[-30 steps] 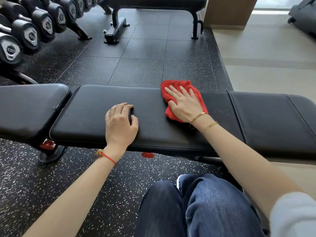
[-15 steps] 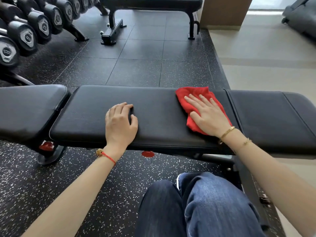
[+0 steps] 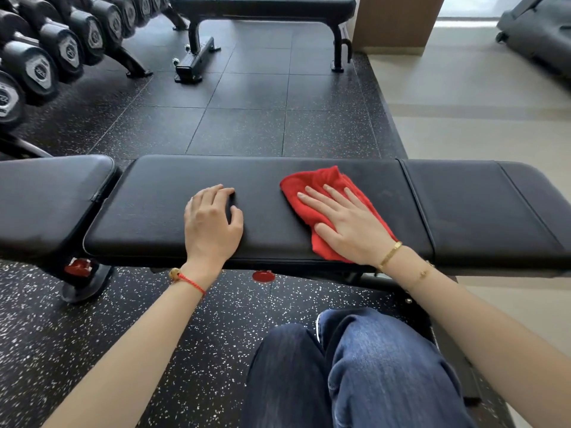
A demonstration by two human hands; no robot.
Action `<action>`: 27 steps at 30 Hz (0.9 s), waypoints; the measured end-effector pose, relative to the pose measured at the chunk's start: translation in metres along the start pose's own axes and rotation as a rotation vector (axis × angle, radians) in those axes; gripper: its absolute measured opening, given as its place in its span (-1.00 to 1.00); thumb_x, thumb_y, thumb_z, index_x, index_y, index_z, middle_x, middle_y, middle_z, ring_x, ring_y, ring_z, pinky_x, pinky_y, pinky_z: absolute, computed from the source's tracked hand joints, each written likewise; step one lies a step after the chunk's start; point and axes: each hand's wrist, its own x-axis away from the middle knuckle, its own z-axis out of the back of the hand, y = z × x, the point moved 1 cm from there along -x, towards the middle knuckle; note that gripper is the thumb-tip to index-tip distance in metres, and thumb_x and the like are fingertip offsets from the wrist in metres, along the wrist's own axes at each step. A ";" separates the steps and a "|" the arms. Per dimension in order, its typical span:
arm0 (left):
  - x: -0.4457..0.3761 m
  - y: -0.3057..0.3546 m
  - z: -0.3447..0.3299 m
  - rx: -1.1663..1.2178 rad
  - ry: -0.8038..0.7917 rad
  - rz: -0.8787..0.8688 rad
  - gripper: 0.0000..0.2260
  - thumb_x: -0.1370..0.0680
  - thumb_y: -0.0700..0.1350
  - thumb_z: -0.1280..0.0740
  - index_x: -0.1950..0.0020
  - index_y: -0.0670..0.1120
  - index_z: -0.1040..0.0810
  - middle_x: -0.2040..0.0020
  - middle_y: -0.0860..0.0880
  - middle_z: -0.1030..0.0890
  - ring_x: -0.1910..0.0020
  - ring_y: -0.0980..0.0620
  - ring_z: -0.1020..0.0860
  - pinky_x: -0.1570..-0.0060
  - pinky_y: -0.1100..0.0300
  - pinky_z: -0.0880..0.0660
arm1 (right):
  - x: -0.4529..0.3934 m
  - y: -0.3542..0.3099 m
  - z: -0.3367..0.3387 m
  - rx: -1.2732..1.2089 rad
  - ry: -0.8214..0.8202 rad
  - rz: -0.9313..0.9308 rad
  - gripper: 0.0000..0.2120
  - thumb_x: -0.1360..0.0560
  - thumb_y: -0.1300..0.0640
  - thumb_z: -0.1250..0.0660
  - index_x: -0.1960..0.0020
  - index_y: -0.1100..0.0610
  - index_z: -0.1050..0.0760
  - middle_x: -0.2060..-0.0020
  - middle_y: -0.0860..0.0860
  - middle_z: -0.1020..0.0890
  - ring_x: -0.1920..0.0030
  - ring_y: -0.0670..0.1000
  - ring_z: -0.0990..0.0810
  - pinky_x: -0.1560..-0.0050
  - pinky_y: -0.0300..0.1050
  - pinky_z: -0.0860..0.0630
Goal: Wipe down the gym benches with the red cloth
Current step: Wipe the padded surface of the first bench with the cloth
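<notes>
A long black padded gym bench (image 3: pixel 148 211) runs across the view in front of me. The red cloth (image 3: pixel 309 186) lies crumpled on the right part of its middle pad. My right hand (image 3: pixel 346 223) lies flat on the cloth with straight, spread fingers and presses it to the pad. My left hand (image 3: pixel 210 223) rests on the pad to the left of the cloth, apart from it, with bent fingers and nothing in it. A separate seat pad (image 3: pixel 46 205) adjoins at the left.
A second black bench (image 3: pixel 262 4) stands at the back on the rubber floor. A dumbbell rack (image 3: pixel 46 57) fills the upper left. A wooden pillar (image 3: pixel 395 23) and grey machine (image 3: pixel 540 32) are at upper right. My jeans-clad knees (image 3: pixel 355 366) are below the bench.
My right hand slid the cloth to the right along the pad, then back to the left and nearer the front edge. My left hand has stayed in place.
</notes>
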 end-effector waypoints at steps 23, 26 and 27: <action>0.000 -0.001 0.001 0.005 0.007 -0.003 -0.67 -0.55 -0.11 -0.26 -0.31 -0.09 -0.54 -0.33 -0.07 -0.55 -0.37 -0.07 -0.42 -0.44 -0.06 -0.28 | 0.008 0.019 0.004 -0.019 0.024 -0.114 -0.42 -0.53 -0.08 0.01 -0.56 -0.17 -0.06 -0.55 -0.18 -0.10 -0.57 -0.02 -0.01 -0.55 0.07 0.10; 0.000 -0.002 0.001 0.004 0.008 -0.001 -0.67 -0.55 -0.11 -0.26 -0.31 -0.08 -0.54 -0.32 -0.07 -0.55 -0.36 -0.06 -0.42 -0.44 -0.06 -0.28 | -0.016 0.031 0.006 -0.027 0.054 -0.225 -0.48 -0.61 -0.02 -0.06 -0.56 -0.16 -0.07 -0.56 -0.16 -0.10 -0.57 0.01 -0.01 -0.55 0.09 0.12; -0.001 -0.002 0.001 0.002 0.010 0.000 -0.67 -0.55 -0.10 -0.26 -0.31 -0.08 -0.54 -0.32 -0.07 -0.55 -0.36 -0.06 -0.43 -0.44 -0.06 -0.28 | -0.027 0.031 0.005 -0.023 0.057 -0.253 -0.48 -0.62 -0.01 -0.06 -0.56 -0.15 -0.07 -0.56 -0.16 -0.10 -0.57 0.02 -0.01 -0.55 0.09 0.14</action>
